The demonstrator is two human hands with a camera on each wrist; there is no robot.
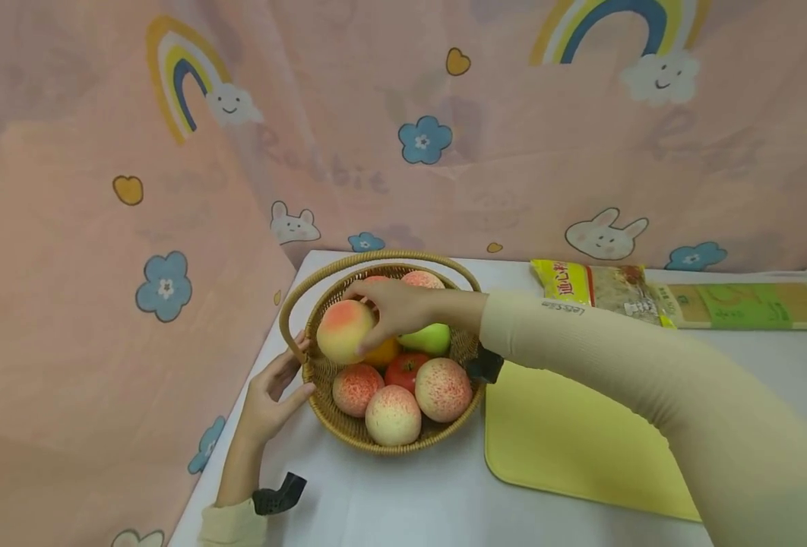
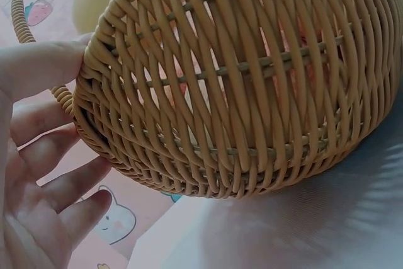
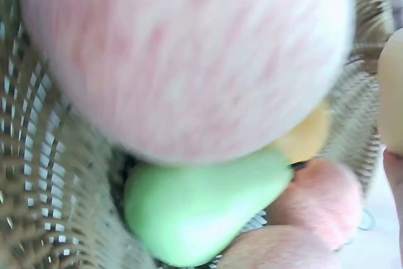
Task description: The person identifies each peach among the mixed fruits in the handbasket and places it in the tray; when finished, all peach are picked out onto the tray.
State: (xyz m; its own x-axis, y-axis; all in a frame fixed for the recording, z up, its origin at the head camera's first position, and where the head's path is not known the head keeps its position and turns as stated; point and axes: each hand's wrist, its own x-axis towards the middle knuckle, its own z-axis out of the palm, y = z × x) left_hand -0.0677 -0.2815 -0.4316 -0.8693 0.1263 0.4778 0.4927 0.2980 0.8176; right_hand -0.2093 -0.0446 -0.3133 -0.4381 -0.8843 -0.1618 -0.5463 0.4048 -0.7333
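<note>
Right hand [image 1: 403, 305] grips a yellow-red peach [image 1: 344, 333] above the left part of the wicker basket [image 1: 393, 450]. Left hand [image 1: 267, 399], fingers spread, touches basket's left rim. Yellow mat [image 1: 581, 448] lies right.

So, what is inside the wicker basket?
Visible: speckled peach-like fruits, a red apple, a green pear and a partly hidden orange fruit. The right hand blocks some of the back; whatever lies beneath the fruit is covered.
</note>
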